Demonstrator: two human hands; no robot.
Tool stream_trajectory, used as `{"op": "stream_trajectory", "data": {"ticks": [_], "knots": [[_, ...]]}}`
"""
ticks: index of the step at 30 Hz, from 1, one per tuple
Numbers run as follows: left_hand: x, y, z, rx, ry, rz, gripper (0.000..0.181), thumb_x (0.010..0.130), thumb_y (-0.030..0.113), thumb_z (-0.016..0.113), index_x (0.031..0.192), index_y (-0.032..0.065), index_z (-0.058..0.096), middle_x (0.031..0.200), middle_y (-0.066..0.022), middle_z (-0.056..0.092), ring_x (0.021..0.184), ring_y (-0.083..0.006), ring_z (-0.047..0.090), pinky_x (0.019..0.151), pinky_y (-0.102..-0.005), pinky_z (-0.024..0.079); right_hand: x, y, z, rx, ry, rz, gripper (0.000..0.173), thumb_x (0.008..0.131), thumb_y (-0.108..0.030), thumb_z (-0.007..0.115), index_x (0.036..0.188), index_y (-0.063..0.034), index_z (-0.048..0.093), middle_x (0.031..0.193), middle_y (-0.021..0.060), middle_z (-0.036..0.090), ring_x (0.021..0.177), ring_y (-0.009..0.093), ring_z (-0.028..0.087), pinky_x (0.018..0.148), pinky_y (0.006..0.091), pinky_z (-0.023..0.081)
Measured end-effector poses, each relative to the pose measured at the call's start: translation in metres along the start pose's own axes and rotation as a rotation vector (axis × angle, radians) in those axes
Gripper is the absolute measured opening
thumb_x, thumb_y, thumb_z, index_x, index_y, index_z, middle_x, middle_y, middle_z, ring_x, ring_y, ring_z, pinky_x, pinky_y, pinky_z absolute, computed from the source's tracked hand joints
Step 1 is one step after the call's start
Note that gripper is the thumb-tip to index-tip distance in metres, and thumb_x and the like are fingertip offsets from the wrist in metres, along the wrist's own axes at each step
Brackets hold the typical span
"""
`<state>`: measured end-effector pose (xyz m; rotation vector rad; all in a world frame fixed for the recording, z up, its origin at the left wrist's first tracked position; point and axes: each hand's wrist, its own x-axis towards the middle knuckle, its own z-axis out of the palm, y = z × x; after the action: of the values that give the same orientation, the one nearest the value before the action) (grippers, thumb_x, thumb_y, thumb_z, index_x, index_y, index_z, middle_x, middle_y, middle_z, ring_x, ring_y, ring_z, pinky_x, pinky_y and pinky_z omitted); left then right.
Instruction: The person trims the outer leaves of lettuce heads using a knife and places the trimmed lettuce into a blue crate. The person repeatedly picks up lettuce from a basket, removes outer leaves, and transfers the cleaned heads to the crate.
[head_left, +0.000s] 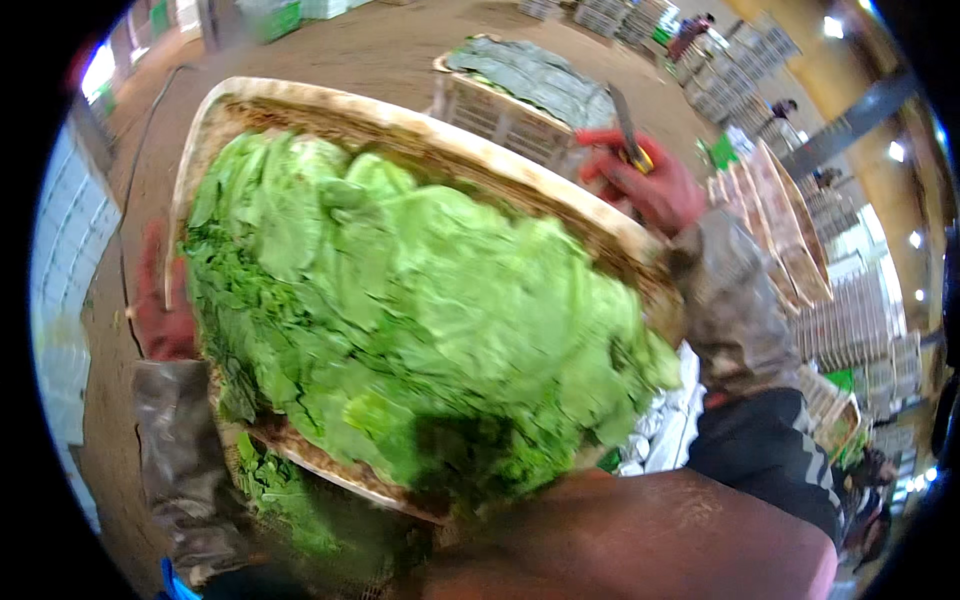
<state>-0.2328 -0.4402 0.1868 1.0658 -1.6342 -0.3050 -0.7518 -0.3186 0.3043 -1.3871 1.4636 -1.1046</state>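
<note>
A dirt-stained off-white plastic crate (420, 129) fills the middle of the view, tilted and close to my body. Packed in it are leafy green lettuces (450, 277), pale leaves at the far side and darker ones nearer me. My left hand (165, 315), in a red glove, grips the crate's left rim, with fingers on either side of the edge. Beyond the far right corner, my right hand (649, 180), also red-gloved, holds a knife (622, 112) with a yellow and black handle, blade pointing up and away. The right forearm lies against the crate's right end.
A second crate (502, 124) under a grey-green cloth (532, 75) stands beyond. Stacked crates (772, 217) rise on the right; white boxes (64, 285) line the left. A dark cable (135, 165) runs over the floor. More leaves (285, 495) lie below the crate. People work among far stacks.
</note>
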Motion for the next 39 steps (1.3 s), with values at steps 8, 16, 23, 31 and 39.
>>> {"op": "stream_trajectory", "data": {"ticks": [8, 16, 23, 31, 39], "knots": [[-0.087, 0.332, 0.243, 0.343, -0.783, 0.58, 0.057, 0.079, 0.051, 0.063, 0.101, -0.002, 0.067, 0.109, -0.0234, 0.064, 0.11, -0.0353, 0.054, 0.101, -0.0496, 0.033, -0.087, -0.043, -0.027, 0.272, 0.48, -0.51, 0.034, 0.093, -0.011, 0.056, 0.127, -0.0042, 0.054, 0.095, 0.0114, 0.069, 0.067, 0.012, 0.064, 0.06, 0.0229, 0.05], [-0.096, 0.337, 0.218, 0.363, -0.928, 0.332, 0.051, 0.072, 0.042, 0.068, 0.107, 0.0049, 0.065, 0.114, -0.0143, 0.062, 0.125, -0.0369, 0.041, 0.104, -0.0494, 0.032, -0.23, -0.04, 0.009, 0.228, 0.298, -0.122, 0.038, 0.093, -0.008, 0.054, 0.132, -0.0054, 0.051, 0.103, 0.009, 0.067, 0.072, 0.01, 0.063, 0.061, 0.0219, 0.049], [-0.143, 0.327, 0.103, -0.069, -0.626, 0.518, 0.05, 0.06, 0.024, 0.08, 0.105, 0.0099, 0.062, 0.114, -0.0061, 0.062, 0.127, -0.0348, 0.04, 0.108, -0.0458, 0.031, -0.272, -0.039, 0.047, 0.001, 0.025, 0.005, 0.068, 0.083, -0.01, 0.07, 0.142, -0.0068, 0.038, 0.139, 0.0097, 0.047, 0.117, 0.015, 0.051, 0.091, 0.0286, 0.047], [-0.162, 0.274, 0.063, -0.287, -0.333, 0.304, 0.082, 0.062, 0.032, 0.085, 0.131, 0.0058, 0.048, 0.123, -0.0177, 0.056, 0.121, -0.0342, 0.048, 0.102, -0.0438, 0.039, -0.224, 0.034, 0.122, 0.105, 0.124, 0.01, 0.076, 0.073, -0.03, 0.081, 0.133, -0.0008, 0.045, 0.122, 0.0149, 0.052, 0.113, 0.023, 0.05, 0.097, 0.0337, 0.042], [-0.196, 0.352, 0.022, -0.405, -0.271, 0.303, 0.098, 0.064, 0.032, 0.086, 0.143, 0.006, 0.034, 0.13, -0.0182, 0.05, 0.119, -0.0351, 0.049, 0.102, -0.0418, 0.039, -0.293, -0.043, 0.09, 0.284, 0.203, -0.006, 0.057, 0.071, -0.014, 0.081, 0.117, 0.0, 0.051, 0.1, 0.0078, 0.063, 0.08, 0.012, 0.06, 0.071, 0.0264, 0.05]]}}
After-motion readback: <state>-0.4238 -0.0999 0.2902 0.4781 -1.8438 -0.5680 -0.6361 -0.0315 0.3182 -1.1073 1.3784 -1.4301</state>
